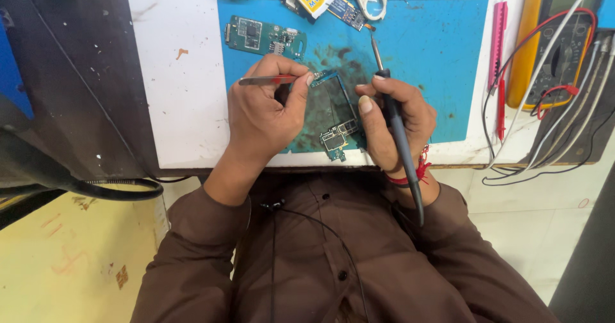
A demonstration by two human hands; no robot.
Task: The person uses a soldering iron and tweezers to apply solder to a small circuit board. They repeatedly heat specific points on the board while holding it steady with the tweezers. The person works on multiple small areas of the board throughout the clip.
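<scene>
The left hand (262, 108) pinches slim metal tweezers (266, 80), their tip at the top edge of a small teal phone circuit frame (333, 115) lying on the blue rubber work mat (435, 60). The right hand (394, 121) holds a black-handled soldering iron (397, 128), tip pointing away. A second green circuit board (264, 36) lies near, and a yellow multimeter (557, 35) sits at the white bench's (179, 73) right.

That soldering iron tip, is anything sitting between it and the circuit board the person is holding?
Nothing visible. The soldering iron in the right hand points its tip up and away over bare blue mat. The left hand holds tweezers at the circuit board edge.
</scene>
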